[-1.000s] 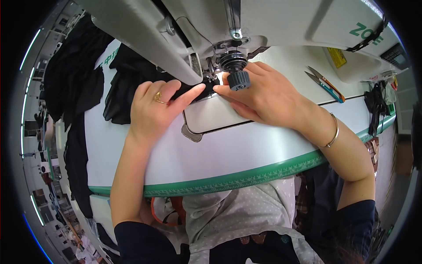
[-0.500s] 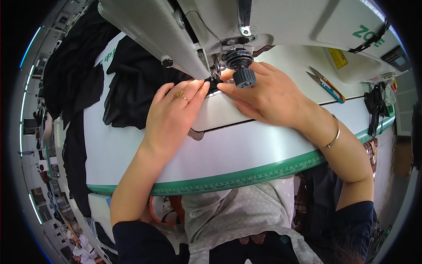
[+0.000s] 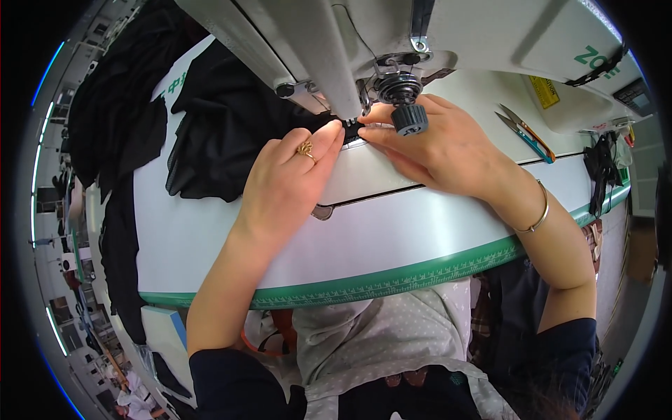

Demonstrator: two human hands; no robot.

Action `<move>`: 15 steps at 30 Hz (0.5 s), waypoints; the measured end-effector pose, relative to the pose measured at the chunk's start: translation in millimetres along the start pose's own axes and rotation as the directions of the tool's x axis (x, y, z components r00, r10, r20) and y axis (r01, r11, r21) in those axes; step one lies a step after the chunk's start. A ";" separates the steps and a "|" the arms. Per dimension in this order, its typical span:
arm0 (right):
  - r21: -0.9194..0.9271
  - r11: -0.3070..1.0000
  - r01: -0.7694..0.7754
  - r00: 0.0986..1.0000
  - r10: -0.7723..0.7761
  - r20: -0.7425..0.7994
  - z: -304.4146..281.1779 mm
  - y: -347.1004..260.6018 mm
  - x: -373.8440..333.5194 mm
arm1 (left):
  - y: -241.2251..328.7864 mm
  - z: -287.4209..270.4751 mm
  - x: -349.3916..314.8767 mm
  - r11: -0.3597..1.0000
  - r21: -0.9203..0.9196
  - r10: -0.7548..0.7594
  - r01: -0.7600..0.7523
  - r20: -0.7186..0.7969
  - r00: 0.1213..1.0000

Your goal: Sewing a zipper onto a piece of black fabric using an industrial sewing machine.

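A piece of black fabric (image 3: 220,133) lies on the white sewing table, its right end running in under the presser foot of a sewing machine (image 3: 483,35). My left hand (image 3: 283,185), a gold ring on one finger, is bent with its fingertips closed on the fabric just left of the foot. On the other side, my right hand (image 3: 448,150) has thumb and index fingertips closing on the fabric's edge beside the needle. A dark tension knob (image 3: 410,120) partly covers the right fingers. Little of the fabric shows between the two hands.
Thread snips (image 3: 526,133) with orange and blue handles lie right of my right hand. Black cords (image 3: 603,168) hang at the table's right end. More black cloth (image 3: 119,105) is heaped at the far left. A green measuring strip (image 3: 392,278) edges the table's front.
My left hand has shifted slightly right, its fingers more bent beside the foot. The right hand stays close to the needle on the fabric. The whole view has moved a little.
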State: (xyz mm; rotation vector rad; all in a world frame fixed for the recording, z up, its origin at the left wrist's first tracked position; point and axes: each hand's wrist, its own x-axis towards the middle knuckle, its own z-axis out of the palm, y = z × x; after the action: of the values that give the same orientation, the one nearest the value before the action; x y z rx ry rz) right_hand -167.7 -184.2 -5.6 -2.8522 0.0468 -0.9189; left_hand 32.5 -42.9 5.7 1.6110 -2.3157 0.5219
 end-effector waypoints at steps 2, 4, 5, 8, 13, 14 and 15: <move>0.003 1.000 -0.003 1.000 0.003 -0.004 1.3 0.4 0.0 | 0.3 -0.9 0.1 0.999 0.043 0.019 -0.018 -0.018 1.000; 0.010 1.000 -0.009 1.000 0.009 0.001 2.4 0.3 0.2 | 0.9 1.1 -2.0 1.000 0.030 0.005 -0.004 -0.022 1.000; 0.014 1.000 -0.016 1.000 0.016 0.006 2.6 0.4 0.2 | 0.8 2.5 -3.2 1.000 0.016 -0.007 0.008 -0.027 1.000; 0.023 0.999 -0.022 1.000 0.022 0.017 1.2 0.2 0.2 | -2.1 4.4 -5.1 0.995 -0.095 -0.047 0.042 -0.054 0.997; 0.035 0.999 -0.025 0.999 0.024 0.043 1.9 1.2 0.1 | -4.5 1.9 -6.0 0.990 -0.121 -0.069 0.065 -0.030 0.997; 0.034 0.999 -0.025 0.999 0.024 0.043 1.7 1.3 0.4 | -5.5 2.0 -5.6 0.990 -0.125 -0.068 0.064 -0.029 0.997; 0.032 0.999 -0.023 0.999 0.022 0.044 1.0 1.7 0.5 | -6.4 2.4 -5.3 0.990 -0.125 -0.069 0.064 -0.031 0.997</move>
State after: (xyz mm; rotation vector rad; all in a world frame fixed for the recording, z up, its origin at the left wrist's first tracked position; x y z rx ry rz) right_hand -166.8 -185.8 -6.3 -2.8344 0.0584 -0.8453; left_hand 40.3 -41.5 2.2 1.6016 -2.2141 0.3810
